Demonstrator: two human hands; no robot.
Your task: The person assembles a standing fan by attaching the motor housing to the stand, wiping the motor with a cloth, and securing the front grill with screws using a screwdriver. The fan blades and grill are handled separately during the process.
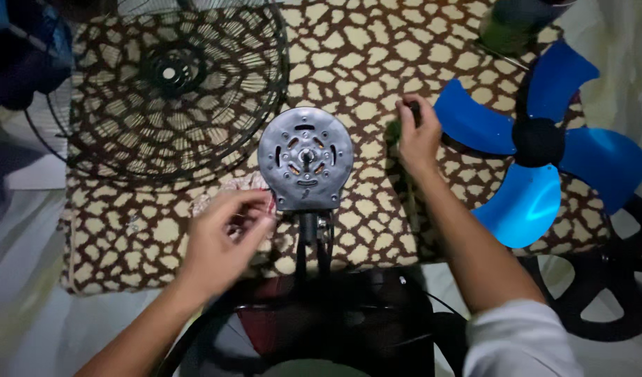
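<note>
Looking down, you have the round grey fan motor housing (305, 159) at the centre of the brown-and-cream patterned mat (377, 56), face up, its shaft in the middle and its black neck running toward 6 o'clock. Your left hand (226, 234) sits at about 7 o'clock from the motor, just beside its lower edge, fingers curled together around something small and reddish; what it is, you cannot tell through the blur. Your right hand (418, 132) lies at 3 o'clock from the motor, near but apart from it, fingers bent down onto the mat and pinching a small dark piece too dim to name. At 10 o'clock lies the black wire fan guard (167, 91). At 3 o'clock beyond your right hand rests the blue fan blade (537, 143), partly off the mat.
</note>
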